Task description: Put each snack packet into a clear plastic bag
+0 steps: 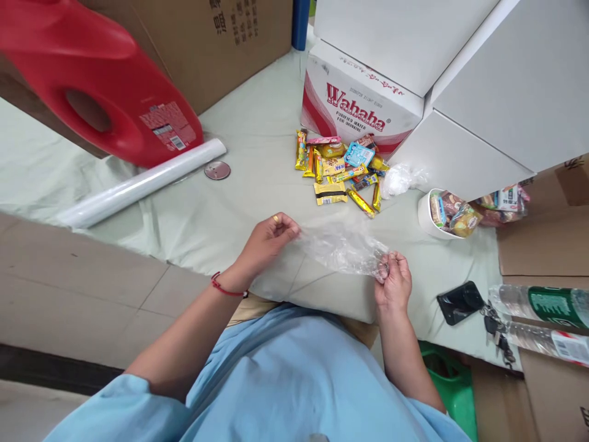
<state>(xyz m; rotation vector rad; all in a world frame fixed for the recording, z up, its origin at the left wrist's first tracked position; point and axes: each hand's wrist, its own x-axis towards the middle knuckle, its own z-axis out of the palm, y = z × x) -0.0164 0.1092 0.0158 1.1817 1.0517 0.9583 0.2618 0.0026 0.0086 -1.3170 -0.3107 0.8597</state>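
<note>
A thin clear plastic bag (343,248) is stretched between my two hands above the front of the cloth-covered table. My left hand (272,236) pinches its left end between thumb and fingers. At the other end, my right hand (394,277) grips the gathered, crumpled plastic. Just beyond the bag lies a pile of small wrapped snacks (334,166), mostly yellow, with a few pink and blue packets. A crumpled bundle of clear plastic (401,179) rests to the right of the pile.
A white tub (430,215) of packets stands right. A red jug (138,92), a plastic-film roll (147,184) and a round metal disc (217,170) are left. The Wahaha carton (354,101) stands behind. A black phone (460,302) and bottles (510,301) lie right.
</note>
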